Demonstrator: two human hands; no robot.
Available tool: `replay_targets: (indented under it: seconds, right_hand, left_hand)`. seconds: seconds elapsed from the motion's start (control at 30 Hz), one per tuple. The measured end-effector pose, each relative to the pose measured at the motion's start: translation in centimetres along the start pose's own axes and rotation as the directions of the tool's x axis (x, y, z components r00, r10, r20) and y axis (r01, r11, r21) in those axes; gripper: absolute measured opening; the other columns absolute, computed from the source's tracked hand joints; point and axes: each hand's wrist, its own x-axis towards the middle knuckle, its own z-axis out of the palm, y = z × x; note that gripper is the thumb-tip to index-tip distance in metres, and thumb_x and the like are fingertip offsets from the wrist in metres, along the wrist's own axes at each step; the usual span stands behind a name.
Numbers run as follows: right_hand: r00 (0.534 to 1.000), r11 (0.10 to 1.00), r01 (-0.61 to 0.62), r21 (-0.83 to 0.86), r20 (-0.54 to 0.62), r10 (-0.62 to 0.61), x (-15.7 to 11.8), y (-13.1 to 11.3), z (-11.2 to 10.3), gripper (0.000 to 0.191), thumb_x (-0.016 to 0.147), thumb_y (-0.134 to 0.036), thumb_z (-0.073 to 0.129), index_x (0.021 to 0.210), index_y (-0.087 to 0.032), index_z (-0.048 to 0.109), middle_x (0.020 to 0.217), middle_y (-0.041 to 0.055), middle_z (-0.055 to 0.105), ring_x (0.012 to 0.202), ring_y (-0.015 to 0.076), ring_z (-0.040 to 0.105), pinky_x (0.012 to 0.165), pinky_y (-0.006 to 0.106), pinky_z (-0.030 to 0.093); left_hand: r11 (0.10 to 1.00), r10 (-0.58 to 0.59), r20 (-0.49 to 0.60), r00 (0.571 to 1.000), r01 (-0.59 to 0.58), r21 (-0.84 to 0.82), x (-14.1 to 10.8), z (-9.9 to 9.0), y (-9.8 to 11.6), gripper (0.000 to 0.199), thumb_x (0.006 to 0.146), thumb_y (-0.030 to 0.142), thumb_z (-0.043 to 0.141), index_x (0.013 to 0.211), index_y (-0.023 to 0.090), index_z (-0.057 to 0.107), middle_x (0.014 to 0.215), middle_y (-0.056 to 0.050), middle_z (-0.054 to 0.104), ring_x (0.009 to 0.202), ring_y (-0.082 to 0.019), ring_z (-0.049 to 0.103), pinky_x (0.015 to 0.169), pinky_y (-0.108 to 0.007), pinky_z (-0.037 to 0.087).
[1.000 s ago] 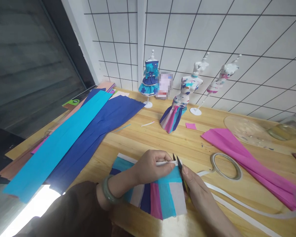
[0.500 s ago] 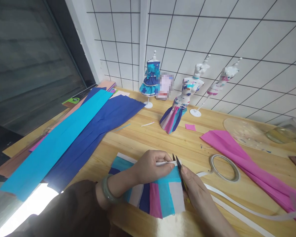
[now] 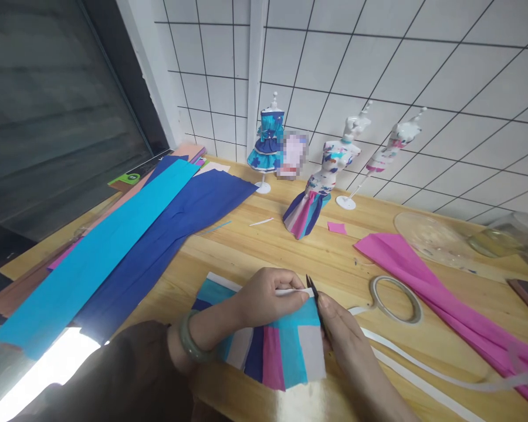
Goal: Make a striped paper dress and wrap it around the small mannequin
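My left hand (image 3: 268, 296), with a green bangle (image 3: 192, 337) on its wrist, pinches the top white-edged strip of a striped paper piece (image 3: 293, 346) in blue, pink, turquoise and pale panels. My right hand (image 3: 341, 325) is closed on dark scissors (image 3: 312, 287), whose blades point up at the right end of the white edge. Most of the scissors' handle is hidden by my fingers. Right of my right hand lies a roll of white tape (image 3: 416, 308), its loose strip running to the lower right.
Long turquoise paper (image 3: 110, 246) and dark blue paper (image 3: 189, 217) lie on the left. Behind stand a clothed mannequin (image 3: 266, 140), a mannequin with a striped skirt (image 3: 305, 214) and another mannequin (image 3: 389, 149). Pink paper (image 3: 440, 293) stretches along the right.
The scissor blades have drawn closer together at the white edge. My hands stay nearly in place, while the view has shifted slightly.
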Motion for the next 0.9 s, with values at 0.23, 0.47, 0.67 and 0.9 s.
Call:
replay_targets:
  seconds: [0.23, 0.47, 0.67, 0.9]
  right_hand:
    - [1.0, 0.981, 0.027, 0.191, 0.002, -0.028, 0.6, 0.5, -1.1, 0.05, 0.08, -0.066, 0.048, 0.092, -0.018, 0.055, 0.046, -0.0087, 0.035, 0.038, 0.0078, 0.024, 0.042, 0.024, 0.018]
    - [0.989, 0.987, 0.112, -0.117, -0.081, -0.122, -0.1, -0.2, -1.1, 0.04, 0.068, -0.048, 0.072, 0.095, -0.02, 0.063, 0.067, -0.0023, 0.053, 0.062, 0.0138, 0.049, 0.057, 0.026, 0.038]
    - [0.982, 0.988, 0.099, -0.118, -0.151, -0.116, -0.6, -0.8, -1.9, 0.035, 0.068, -0.046, 0.072, 0.091, -0.021, 0.066, 0.064, -0.0031, 0.05, 0.057, 0.0113, 0.046, 0.052, 0.023, 0.036]
    - [0.967, 0.993, 0.063, -0.101, -0.239, -0.086, 0.0, -0.8, -4.1, 0.04, 0.07, -0.047, 0.072, 0.1, -0.022, 0.064, 0.059, -0.0052, 0.046, 0.045, 0.0082, 0.036, 0.042, 0.022, 0.028]
  left_hand:
    - [0.999, -0.029, 0.117, 0.993, 0.026, 0.03, -0.2, -0.3, -0.2, 0.019, 0.077, 0.031, 0.059, 0.072, 0.013, 0.062, 0.063, 0.002, 0.051, 0.057, -0.008, 0.042, 0.052, -0.019, 0.031]
    - [0.994, -0.096, 0.255, 0.962, 0.108, -0.032, -0.3, 0.0, -0.9, 0.023, 0.074, 0.033, 0.065, 0.081, 0.012, 0.058, 0.061, 0.005, 0.047, 0.053, -0.006, 0.036, 0.048, -0.017, 0.027]
    - [0.995, -0.091, 0.354, 0.931, 0.068, 0.078, -0.3, -1.3, -0.1, 0.033, 0.071, 0.034, 0.069, 0.096, 0.014, 0.061, 0.063, 0.005, 0.048, 0.055, -0.006, 0.04, 0.049, -0.016, 0.03]
    - [0.97, -0.073, 0.27, 0.96, 0.005, 0.244, 0.2, -4.3, -0.6, 0.029, 0.077, 0.041, 0.063, 0.087, 0.013, 0.066, 0.069, 0.002, 0.057, 0.063, -0.009, 0.047, 0.056, -0.018, 0.035]
